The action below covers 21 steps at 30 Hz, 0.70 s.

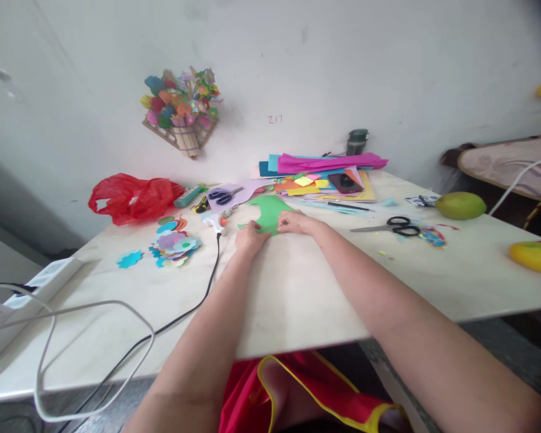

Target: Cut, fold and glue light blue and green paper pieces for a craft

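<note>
A green sheet with a curved cut-out (270,210) lies on the white table, between my two hands. My left hand (251,236) pinches its lower left part with closed fingers. On its right edge, my right hand (293,222) is closed with fingertips pressed together on the sheet. A white glue gun (214,224) with a black cord rests just left of my left hand. Black-handled scissors (390,227) lie to the right, and a second pair (225,195) sits on purple paper behind the hands.
Stacked paper flowers (174,243) and a red plastic bag (133,197) are at the left. Behind the sheet are coloured papers (333,162) and a phone (344,183). Mangoes (460,205) stand right. A power strip (40,285) and cables occupy the left edge.
</note>
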{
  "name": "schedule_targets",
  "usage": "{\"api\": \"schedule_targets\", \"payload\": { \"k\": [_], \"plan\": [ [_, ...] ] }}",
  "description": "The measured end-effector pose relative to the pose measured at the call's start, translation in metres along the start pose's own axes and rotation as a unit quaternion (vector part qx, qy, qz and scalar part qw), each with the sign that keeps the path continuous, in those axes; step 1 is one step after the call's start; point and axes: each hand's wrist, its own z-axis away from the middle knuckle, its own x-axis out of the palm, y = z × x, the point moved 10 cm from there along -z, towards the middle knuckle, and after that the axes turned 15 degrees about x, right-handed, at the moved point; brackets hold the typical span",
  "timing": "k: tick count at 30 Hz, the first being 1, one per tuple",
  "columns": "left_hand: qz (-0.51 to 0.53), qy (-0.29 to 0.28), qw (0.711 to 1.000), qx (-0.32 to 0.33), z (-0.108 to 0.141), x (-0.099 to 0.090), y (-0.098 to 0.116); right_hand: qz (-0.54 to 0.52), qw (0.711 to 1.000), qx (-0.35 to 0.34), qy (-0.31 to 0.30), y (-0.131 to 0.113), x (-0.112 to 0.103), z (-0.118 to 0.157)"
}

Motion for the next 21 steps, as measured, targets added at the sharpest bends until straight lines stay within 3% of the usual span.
{"api": "schedule_targets", "payload": {
  "k": [3, 8, 17, 21],
  "plan": [
    [0.002, -0.007, 1.000, -0.001, 0.000, 0.001, 0.001, 0.050, 0.999, -0.002, -0.022, 0.002, 0.006, 0.001],
    [-0.013, -0.008, 1.000, 0.009, -0.001, 0.001, 0.002, 0.048, 0.999, 0.009, -0.019, 0.011, 0.004, 0.002],
    [-0.026, -0.004, 1.000, 0.014, -0.001, 0.001, 0.004, -0.095, 0.995, 0.022, -0.024, 0.036, 0.006, -0.009],
    [-0.026, -0.006, 1.000, 0.010, 0.000, 0.001, 0.004, -0.098, 0.995, 0.015, -0.020, 0.036, 0.004, -0.006]
  ]
}}
